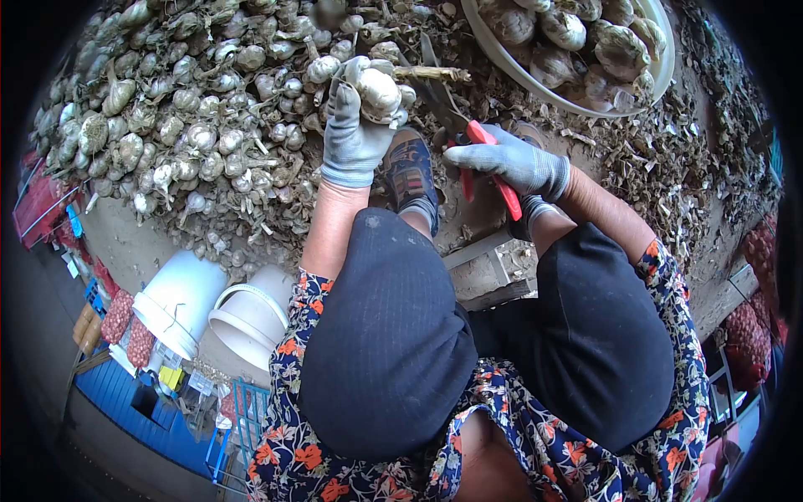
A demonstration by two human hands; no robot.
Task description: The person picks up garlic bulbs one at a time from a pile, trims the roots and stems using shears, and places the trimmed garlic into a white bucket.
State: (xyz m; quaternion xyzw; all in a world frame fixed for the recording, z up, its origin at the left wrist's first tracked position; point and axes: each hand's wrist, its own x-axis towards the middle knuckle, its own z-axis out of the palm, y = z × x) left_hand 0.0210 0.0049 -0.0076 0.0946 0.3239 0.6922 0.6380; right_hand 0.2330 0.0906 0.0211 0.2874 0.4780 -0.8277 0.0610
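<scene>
Your left hand [351,134], gloved in grey, is closed around a garlic bulb [378,90], fingers wrapped over its top so the bulb sits just above the knuckles; its dry stalk [431,74] sticks out sideways from the hand toward your right. Your right hand [510,163], also gloved, is clenched on the red handles of a pair of shears [502,191]; the dark blades run up from that hand toward the stalk, their tips just beside it, and I cannot tell whether they touch.

The bulb looks light and firm, I judge, with a papery skin that flakes and could slide under a glove; grip it round the belly, not by the loose skin; the stalk looks stiff and brittle, a poor place to hold.

Beyond your left hand, and spreading away on its outer side, lies a large pile of garlic [184,117]; above your right hand a pale basin [512,69] holds more bulbs; dry trimmings [661,159] cover the ground on that hand's outer side. Between the two hands, just below them, your shoe [411,171] shows; well below your left hand, past your knee, stand white buckets [180,305].
</scene>
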